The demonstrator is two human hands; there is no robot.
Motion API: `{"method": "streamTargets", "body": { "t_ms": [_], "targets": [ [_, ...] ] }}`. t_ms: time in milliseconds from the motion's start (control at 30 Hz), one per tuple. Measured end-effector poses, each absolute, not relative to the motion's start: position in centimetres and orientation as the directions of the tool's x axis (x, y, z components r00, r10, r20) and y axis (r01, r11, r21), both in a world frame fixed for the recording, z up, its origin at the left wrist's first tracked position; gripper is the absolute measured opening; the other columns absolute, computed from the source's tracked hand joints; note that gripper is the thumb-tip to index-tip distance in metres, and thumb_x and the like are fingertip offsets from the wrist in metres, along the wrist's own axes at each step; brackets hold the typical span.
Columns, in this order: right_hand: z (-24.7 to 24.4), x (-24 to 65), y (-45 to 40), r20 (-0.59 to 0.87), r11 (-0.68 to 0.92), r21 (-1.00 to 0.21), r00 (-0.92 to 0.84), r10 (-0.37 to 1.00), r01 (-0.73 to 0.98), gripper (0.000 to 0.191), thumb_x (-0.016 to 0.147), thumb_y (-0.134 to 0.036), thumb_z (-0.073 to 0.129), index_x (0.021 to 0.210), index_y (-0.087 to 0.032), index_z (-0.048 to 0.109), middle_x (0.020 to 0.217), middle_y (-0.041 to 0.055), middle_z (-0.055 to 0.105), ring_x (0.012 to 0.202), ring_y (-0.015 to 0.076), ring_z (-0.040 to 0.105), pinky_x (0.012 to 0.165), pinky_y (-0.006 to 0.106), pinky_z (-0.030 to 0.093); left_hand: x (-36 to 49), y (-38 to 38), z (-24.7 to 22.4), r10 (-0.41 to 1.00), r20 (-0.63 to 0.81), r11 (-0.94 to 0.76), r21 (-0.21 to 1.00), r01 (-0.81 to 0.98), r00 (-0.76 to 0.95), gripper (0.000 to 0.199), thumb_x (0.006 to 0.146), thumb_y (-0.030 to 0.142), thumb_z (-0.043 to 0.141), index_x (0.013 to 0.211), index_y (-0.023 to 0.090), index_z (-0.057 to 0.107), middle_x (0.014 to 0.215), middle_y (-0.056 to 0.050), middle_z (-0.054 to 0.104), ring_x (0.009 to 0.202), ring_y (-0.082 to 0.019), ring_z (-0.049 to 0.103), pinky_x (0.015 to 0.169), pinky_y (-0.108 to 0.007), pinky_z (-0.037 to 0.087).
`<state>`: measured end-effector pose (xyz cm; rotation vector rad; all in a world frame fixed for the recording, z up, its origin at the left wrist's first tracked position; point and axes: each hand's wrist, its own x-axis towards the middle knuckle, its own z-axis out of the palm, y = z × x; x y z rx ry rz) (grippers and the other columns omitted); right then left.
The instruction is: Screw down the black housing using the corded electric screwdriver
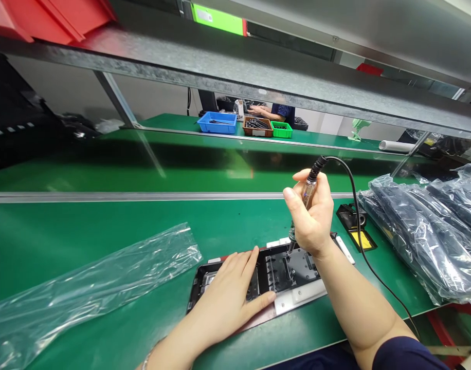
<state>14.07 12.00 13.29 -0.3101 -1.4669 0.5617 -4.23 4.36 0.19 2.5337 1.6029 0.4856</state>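
A flat black panel (293, 270) with moulded recesses lies in a fixture on the green bench near the front edge. My left hand (230, 293) rests flat on the panel's left half, fingers spread, pressing it down. My right hand (310, 213) is closed around a corded soldering iron (308, 190), held upright with its tip down on the panel's middle. The iron's black cable (355, 205) loops up and runs off to the lower right.
An empty clear plastic bag (85, 288) lies at the left. A pile of bagged black parts (428, 231) fills the right. A small black and yellow stand (355, 226) sits behind the panel. Across the far bench are blue (217, 122), brown and green bins and another person's hands (258, 109).
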Motion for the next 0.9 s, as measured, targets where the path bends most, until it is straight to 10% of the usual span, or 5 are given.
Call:
{"method": "streamTargets", "body": {
  "t_ms": [900],
  "targets": [
    [13.3,14.03,11.76,0.867,0.857,-0.491,0.004,0.498,-0.158,0.013,0.101,-0.011,0.059,0.111,-0.014,0.05,0.073,-0.0045,0.042,0.058,0.0017,0.04,0.053,0.008,0.035,-4.12,4.34,0.83,0.856,0.185,-0.514,0.218,0.83,0.482,0.085,0.093,0.072,0.053,0.159,0.031,0.017,0.161,-0.01,0.033,0.149,-0.032,0.041,0.123,-0.054,0.046]
  ]
}}
